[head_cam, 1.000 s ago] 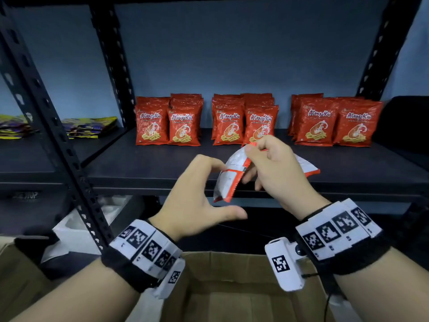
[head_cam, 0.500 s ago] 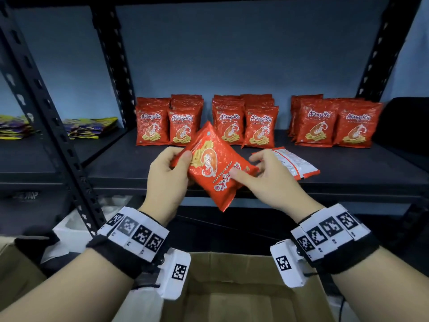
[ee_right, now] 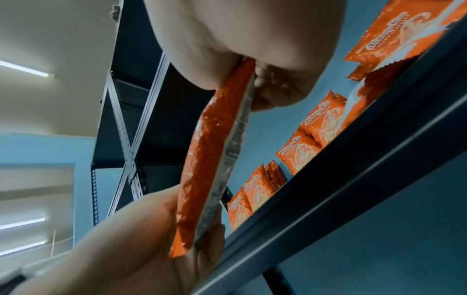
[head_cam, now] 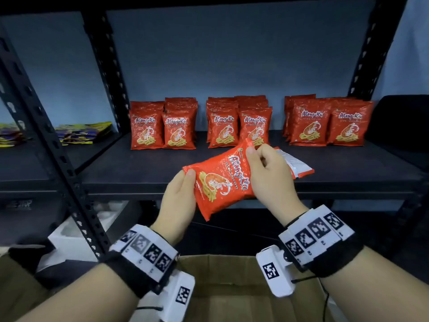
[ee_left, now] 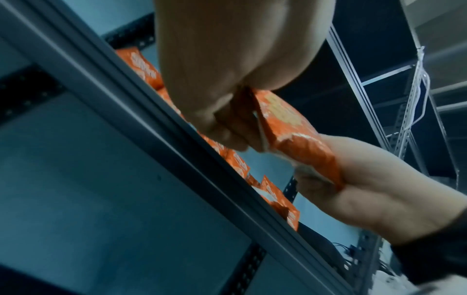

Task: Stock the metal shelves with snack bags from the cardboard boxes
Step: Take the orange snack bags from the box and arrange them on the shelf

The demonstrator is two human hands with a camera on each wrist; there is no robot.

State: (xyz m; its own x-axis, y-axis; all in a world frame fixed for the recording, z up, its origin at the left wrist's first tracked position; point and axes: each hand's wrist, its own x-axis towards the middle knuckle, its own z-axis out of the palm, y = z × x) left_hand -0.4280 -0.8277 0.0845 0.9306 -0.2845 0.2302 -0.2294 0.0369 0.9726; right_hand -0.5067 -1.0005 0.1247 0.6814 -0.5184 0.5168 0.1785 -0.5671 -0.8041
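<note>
Both hands hold one red prawn-cracker bag (head_cam: 220,182) front side up, tilted, just before the front edge of the black metal shelf (head_cam: 139,168). My left hand (head_cam: 180,201) grips its left edge, thumb on top. My right hand (head_cam: 267,177) pinches its top right corner. In the left wrist view the bag (ee_left: 300,139) spans between the two hands; the right wrist view shows the bag (ee_right: 215,159) edge-on. Another bag (head_cam: 294,162) lies flat, back side up, on the shelf behind my right hand. Rows of standing red bags (head_cam: 162,129) line the shelf's back.
An open cardboard box (head_cam: 227,289) sits below my wrists. A slanted black upright (head_cam: 53,154) crosses at left. Purple and yellow bags (head_cam: 81,133) lie stacked on the neighbouring left shelf. A dark object (head_cam: 404,122) stands at the shelf's right end.
The bag turned from its white back to its red front. My left hand took hold of its left edge, and it has rotated further, with my right hand now at the top corner.
</note>
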